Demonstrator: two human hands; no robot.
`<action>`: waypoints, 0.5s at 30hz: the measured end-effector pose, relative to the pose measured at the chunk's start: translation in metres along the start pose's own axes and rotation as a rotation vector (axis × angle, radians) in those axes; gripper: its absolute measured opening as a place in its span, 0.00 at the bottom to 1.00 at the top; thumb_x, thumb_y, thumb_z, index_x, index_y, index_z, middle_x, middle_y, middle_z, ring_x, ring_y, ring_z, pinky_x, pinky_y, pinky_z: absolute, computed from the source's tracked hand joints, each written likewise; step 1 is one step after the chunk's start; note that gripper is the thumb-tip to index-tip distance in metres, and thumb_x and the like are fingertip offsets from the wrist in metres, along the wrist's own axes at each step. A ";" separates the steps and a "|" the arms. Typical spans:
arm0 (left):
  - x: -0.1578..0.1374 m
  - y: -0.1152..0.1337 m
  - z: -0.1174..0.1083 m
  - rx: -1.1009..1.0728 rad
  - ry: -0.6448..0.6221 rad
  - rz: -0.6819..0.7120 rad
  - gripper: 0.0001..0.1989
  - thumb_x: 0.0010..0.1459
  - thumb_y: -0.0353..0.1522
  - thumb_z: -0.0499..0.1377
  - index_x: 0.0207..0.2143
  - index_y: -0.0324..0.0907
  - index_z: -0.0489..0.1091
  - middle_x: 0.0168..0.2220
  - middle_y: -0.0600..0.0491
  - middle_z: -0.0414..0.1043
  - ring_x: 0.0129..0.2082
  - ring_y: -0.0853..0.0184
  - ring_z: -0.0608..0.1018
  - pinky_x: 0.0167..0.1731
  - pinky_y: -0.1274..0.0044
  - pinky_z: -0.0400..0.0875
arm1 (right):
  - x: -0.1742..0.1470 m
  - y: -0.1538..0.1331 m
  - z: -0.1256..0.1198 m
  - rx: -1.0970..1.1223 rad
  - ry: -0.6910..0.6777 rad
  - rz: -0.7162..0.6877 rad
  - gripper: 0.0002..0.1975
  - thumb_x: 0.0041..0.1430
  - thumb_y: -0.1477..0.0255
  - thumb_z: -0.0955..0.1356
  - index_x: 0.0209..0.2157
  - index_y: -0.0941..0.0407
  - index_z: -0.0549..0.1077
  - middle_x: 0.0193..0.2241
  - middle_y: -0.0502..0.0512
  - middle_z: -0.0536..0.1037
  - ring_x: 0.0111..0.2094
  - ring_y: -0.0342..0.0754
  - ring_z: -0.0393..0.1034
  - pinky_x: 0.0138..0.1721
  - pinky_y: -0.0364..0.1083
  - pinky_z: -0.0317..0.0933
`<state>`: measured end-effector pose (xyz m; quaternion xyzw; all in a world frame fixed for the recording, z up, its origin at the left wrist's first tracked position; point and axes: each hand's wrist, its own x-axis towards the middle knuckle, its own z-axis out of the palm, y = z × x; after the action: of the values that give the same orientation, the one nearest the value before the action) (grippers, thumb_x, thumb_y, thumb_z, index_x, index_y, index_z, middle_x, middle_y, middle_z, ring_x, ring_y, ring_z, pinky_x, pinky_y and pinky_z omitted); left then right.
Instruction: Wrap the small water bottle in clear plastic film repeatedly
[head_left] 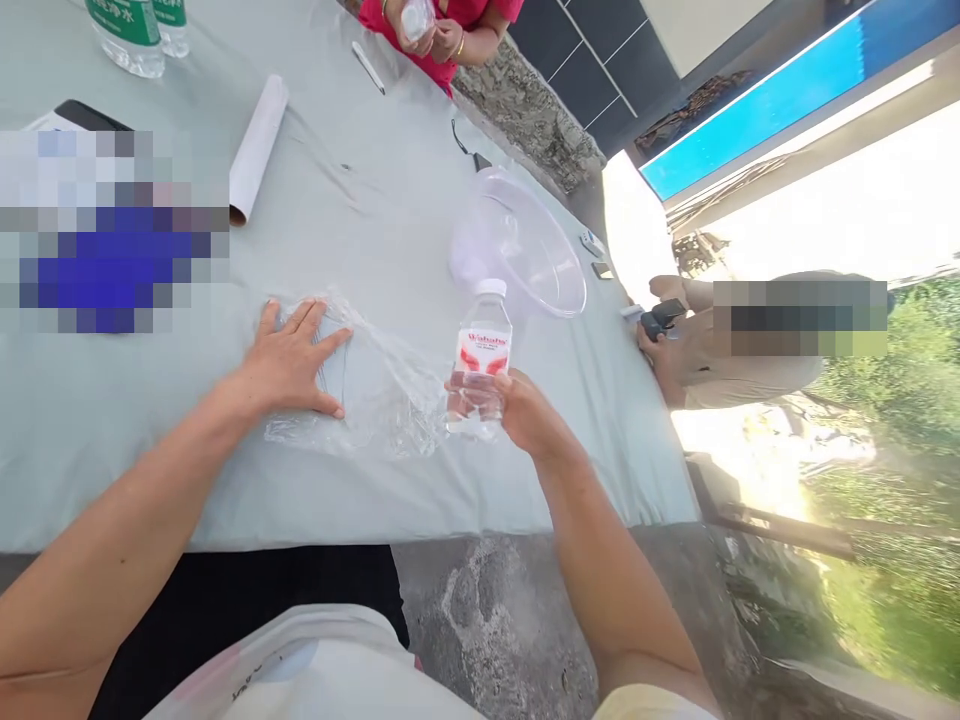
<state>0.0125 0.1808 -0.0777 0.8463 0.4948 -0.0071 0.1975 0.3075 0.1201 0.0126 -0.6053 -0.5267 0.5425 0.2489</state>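
Shows a bare left hand (296,360) and a bare right hand (525,410), each continuing into a bare forearm. Bears one small round spot (123,561) on the forearm behind the left hand. Wears a mostly white top (337,675), nearer the body than both hands, with a curved front edge and soft folds. Carries faint pinkish and greyish tints on the left-hand side of this garment, plus small dark markings (255,680), too small to read. Includes a short, pale yellowish sleeve (645,702) far behind the right hand. Displays black lower clothing (277,578) between the left hand and the top.
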 end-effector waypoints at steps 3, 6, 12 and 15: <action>0.001 0.001 -0.002 0.012 -0.025 -0.003 0.55 0.47 0.57 0.63 0.72 0.50 0.48 0.76 0.42 0.30 0.74 0.47 0.37 0.67 0.50 0.27 | -0.027 0.022 0.001 0.122 -0.229 0.033 0.29 0.49 0.43 0.71 0.34 0.57 0.78 0.27 0.55 0.77 0.27 0.48 0.70 0.28 0.46 0.63; 0.004 0.001 -0.002 0.018 -0.041 -0.007 0.56 0.46 0.58 0.63 0.73 0.49 0.47 0.76 0.41 0.28 0.74 0.45 0.36 0.67 0.49 0.26 | -0.032 0.039 0.021 0.200 -0.441 0.143 0.29 0.48 0.44 0.72 0.33 0.58 0.78 0.29 0.55 0.78 0.28 0.46 0.70 0.28 0.44 0.62; 0.003 0.002 -0.004 0.042 -0.046 -0.019 0.55 0.47 0.58 0.62 0.72 0.49 0.48 0.76 0.42 0.29 0.74 0.43 0.36 0.67 0.49 0.25 | -0.003 0.051 0.067 0.453 -0.530 0.327 0.27 0.51 0.46 0.72 0.35 0.57 0.76 0.30 0.54 0.77 0.29 0.45 0.71 0.29 0.45 0.66; 0.001 0.001 -0.006 0.048 -0.059 -0.008 0.55 0.48 0.57 0.63 0.72 0.49 0.48 0.76 0.42 0.29 0.74 0.45 0.36 0.67 0.50 0.26 | 0.009 0.049 0.055 0.543 -0.295 0.267 0.23 0.52 0.50 0.73 0.36 0.55 0.74 0.31 0.52 0.76 0.29 0.44 0.70 0.30 0.44 0.68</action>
<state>0.0128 0.1830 -0.0719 0.8481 0.4919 -0.0447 0.1916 0.2739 0.0974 -0.0495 -0.4954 -0.3093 0.7725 0.2492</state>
